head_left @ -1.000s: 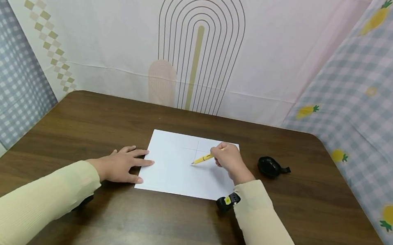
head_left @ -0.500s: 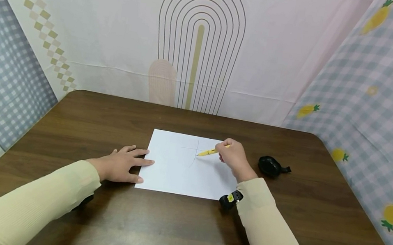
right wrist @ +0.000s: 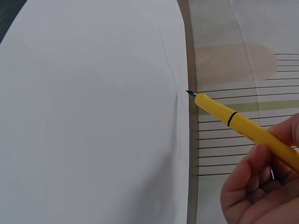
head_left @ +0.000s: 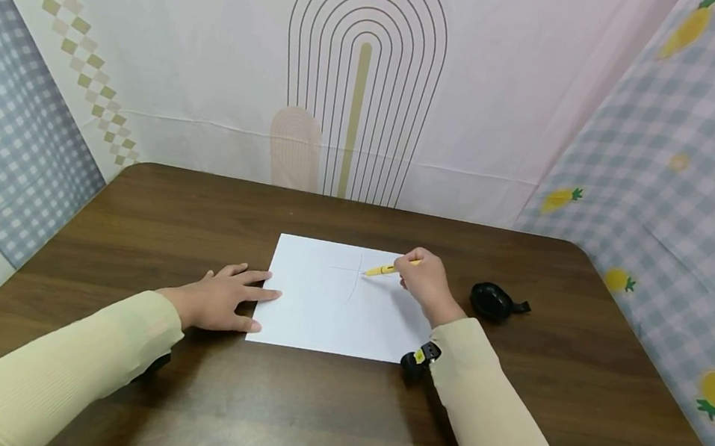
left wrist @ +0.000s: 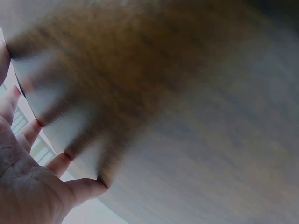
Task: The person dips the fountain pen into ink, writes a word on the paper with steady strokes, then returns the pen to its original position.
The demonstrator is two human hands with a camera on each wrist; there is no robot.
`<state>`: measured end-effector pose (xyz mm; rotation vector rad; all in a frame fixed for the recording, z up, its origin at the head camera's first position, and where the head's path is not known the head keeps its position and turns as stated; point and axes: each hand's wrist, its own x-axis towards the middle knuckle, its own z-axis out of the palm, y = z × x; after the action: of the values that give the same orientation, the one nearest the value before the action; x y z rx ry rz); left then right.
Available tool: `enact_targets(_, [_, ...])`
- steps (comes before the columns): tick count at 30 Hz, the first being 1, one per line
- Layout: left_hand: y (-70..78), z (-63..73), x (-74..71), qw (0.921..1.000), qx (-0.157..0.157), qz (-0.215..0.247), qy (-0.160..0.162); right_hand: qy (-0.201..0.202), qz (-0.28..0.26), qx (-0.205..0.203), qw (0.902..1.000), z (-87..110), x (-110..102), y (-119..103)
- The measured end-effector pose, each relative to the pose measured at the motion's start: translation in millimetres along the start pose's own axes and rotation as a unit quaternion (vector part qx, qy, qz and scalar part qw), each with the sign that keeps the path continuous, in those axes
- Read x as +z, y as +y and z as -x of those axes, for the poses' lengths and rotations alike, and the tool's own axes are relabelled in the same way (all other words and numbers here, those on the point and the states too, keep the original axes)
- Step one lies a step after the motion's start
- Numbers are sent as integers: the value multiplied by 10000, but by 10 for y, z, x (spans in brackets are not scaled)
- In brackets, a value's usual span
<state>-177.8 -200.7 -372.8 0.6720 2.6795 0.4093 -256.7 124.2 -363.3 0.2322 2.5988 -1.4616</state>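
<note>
- paper sheet (head_left: 305,314): on the table (head_left: 279,408), between left hand (head_left: 221,304) and right hand (head_left: 425,277).
- left hand: at the sheet's left edge, fingers straight and spread, thumb and some fingertips resting on the margin; grasping nothing.
- thin lines (head_left: 358,271): two, crossing, on the sheet; well apart from left hand, near right hand on its left side.
- yellow pen (head_left: 381,270): over the sheet, right hand much the nearer. Key relation: long axis slants from right hand down and leftward, nib (right wrist: 191,94) aimed toward left hand's side, just right of the crossing. Nib looks just clear of the paper; contact hard to confirm.
- right hand: pinches the pen between thumb and fingers, over the sheet's right part.
- black case (head_left: 490,301): on the table, just right of right hand, untouched.
</note>
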Motion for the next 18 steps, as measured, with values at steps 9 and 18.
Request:
enact_targets(9, [-3,-1,3,10000,19,-9,8,23,-26,4,10000,-35,35,7])
enact_targets(18, [-35,-16,19,10000,44,-7,39,45,50,-43,10000,-44,64,-15])
